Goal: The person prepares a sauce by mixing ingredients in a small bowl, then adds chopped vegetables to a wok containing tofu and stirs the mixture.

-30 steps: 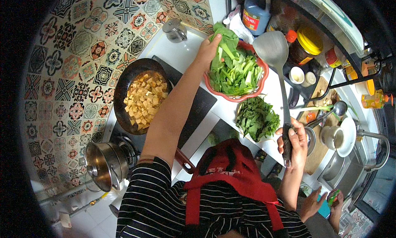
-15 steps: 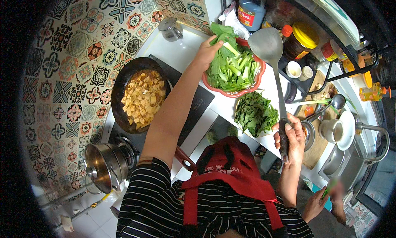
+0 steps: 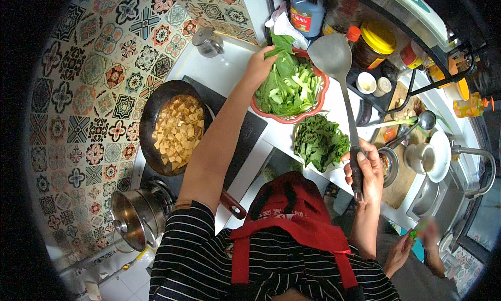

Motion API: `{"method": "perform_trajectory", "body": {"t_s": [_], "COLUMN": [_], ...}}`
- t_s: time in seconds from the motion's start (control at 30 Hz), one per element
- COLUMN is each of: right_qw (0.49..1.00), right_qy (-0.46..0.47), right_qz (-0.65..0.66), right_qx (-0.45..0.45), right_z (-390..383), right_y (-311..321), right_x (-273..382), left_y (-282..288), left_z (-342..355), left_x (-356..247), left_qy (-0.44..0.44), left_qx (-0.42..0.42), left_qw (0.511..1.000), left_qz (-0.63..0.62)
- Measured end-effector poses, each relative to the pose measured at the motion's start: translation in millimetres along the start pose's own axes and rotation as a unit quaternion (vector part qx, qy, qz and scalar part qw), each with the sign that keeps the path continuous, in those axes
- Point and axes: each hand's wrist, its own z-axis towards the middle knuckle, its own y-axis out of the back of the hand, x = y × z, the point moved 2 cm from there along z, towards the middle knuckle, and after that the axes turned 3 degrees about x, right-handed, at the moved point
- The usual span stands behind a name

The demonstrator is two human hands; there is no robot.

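Observation:
My left hand [image 3: 259, 65] is closed on a green leaf [image 3: 283, 43] at the far left edge of a red scalloped basket [image 3: 322, 104]. Inside the basket are cut leafy greens with pale stalks [image 3: 300, 89]. In my right hand [image 3: 369, 170] I hold a wok spatula [image 3: 334, 56] by its dark handle, its broad metal blade raised toward the back, over the basket's right side in this view. To the left of my left forearm sits a black wok [image 3: 148, 110] with cubed tofu [image 3: 177, 131] in brownish sauce. A heap of darker shredded leaves [image 3: 319, 142] lies nearer me.
A steel pot [image 3: 133, 217] stands left of the wok, whose handle [image 3: 232, 204] points toward me. Rightward are a cutting board [image 3: 396, 191], bowls, a ladle [image 3: 427, 120] and a sink [image 3: 443, 202]. Jars stand under a black rack. Another person's hands [image 3: 401, 254] hold something green at lower right.
The view has shifted slightly. The greens under my left hand have shifted, and the pale stalk that showed beside my fingers is no longer there. My right hand keeps the spatula raised.

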Motion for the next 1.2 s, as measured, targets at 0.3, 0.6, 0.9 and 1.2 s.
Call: {"method": "perform_trajectory", "body": {"t_s": [0.3,0.6,0.9,1.2], "right_qw": [0.998,0.996,0.933,0.698], "right_qy": [0.000,0.029,-0.109,0.193], "right_qz": [-0.057,-0.083,-0.228,-0.597], "right_qx": [-0.025,0.022,0.256,0.347], "right_z": [1.1,-2.7,33.3,124.5], "right_y": [0.4,-20.3,-132.1,-261.7], "right_x": [-0.3,3.8,-26.6,-114.6], "left_y": [39.4,230.5,327.3,372.4], "left_z": [-25.6,-117.3,-185.4,-207.1], "left_x": [-31.2,-97.4,-22.2,11.0], "left_qy": [0.004,0.075,0.180,0.172], "left_qx": [-0.023,-0.150,-0.296,-0.288], "left_qw": [0.971,0.964,0.914,0.924], "left_qz": [-0.238,-0.208,-0.211,-0.185]}}
